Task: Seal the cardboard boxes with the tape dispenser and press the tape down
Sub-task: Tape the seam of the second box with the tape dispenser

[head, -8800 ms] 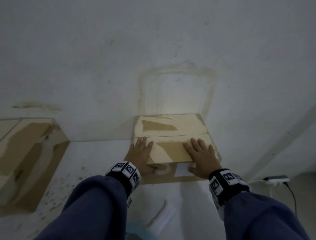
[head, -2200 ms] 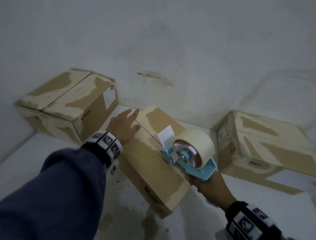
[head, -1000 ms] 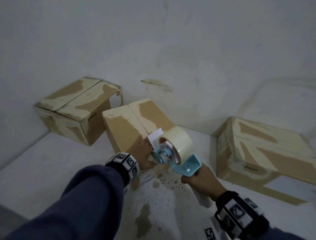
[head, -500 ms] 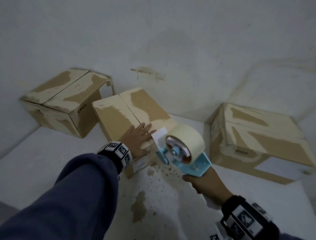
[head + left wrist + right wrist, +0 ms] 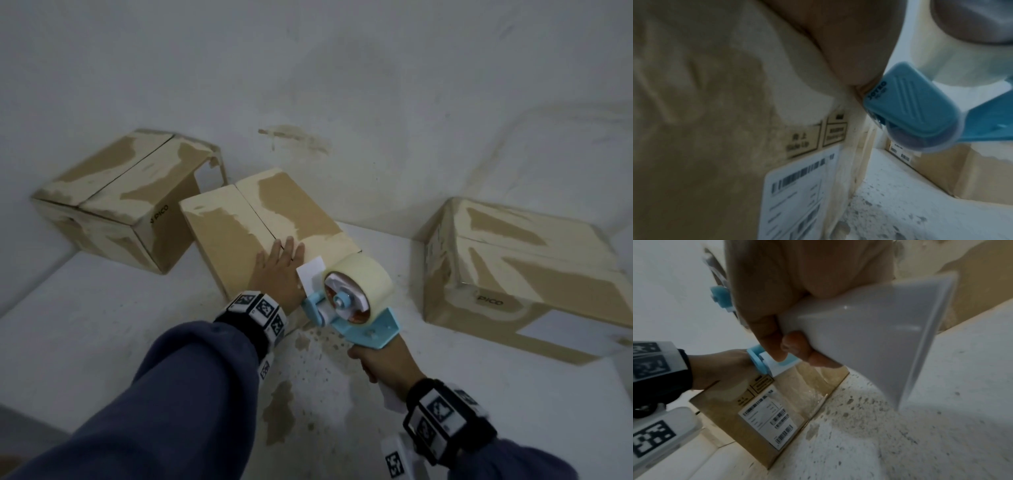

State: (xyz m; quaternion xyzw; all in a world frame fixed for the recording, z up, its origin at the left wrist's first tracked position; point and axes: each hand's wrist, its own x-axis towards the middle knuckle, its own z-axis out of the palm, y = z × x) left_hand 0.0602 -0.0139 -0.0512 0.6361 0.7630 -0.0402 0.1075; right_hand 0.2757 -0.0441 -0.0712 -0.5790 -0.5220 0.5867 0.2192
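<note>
Both hands steady; tape dispenser (image 5: 352, 301) slightly lower.

A white, brown-speckled surface (image 5: 102, 325) is carrying three cardboard boxes: a far-left box (image 5: 113, 202) is sitting by the wall, a middle box (image 5: 239, 233) is lying just right of it, and a right box (image 5: 513, 274) is resting well apart.

Both arms wear loose slate-blue sleeves (image 5: 178, 394). Each wrist carries a black band: the left band (image 5: 255, 317) is faced with white tiles printed with black square-pattern markers, and the right band (image 5: 445, 419) has similar tiles plus a white marker block below
</note>
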